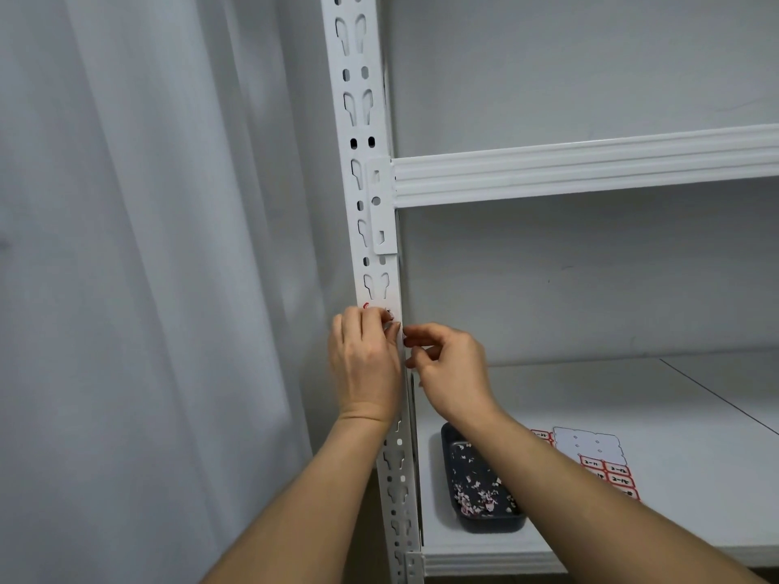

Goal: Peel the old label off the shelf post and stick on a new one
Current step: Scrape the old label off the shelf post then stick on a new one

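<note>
Here the left hand (pixel 364 364) lies against the white shelf post (pixel 371 170), its curled fingertips picking at a red-edged label (pixel 376 308) stuck on the post's face. The right hand (pixel 449 370) is just beside the post's right edge, fingers loosely curled; whether it pinches anything I cannot tell. On the lower shelf (pixel 674 415) sit a dark tray (pixel 451 436) of paper scraps and a sheet of labels (pixel 607 469).

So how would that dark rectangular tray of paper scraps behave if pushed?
The dark rectangular tray probably slides easily on the smooth white shelf board. It looks shallow, so unlikely to tip. The loose paper scraps could scatter if jolted.
</note>
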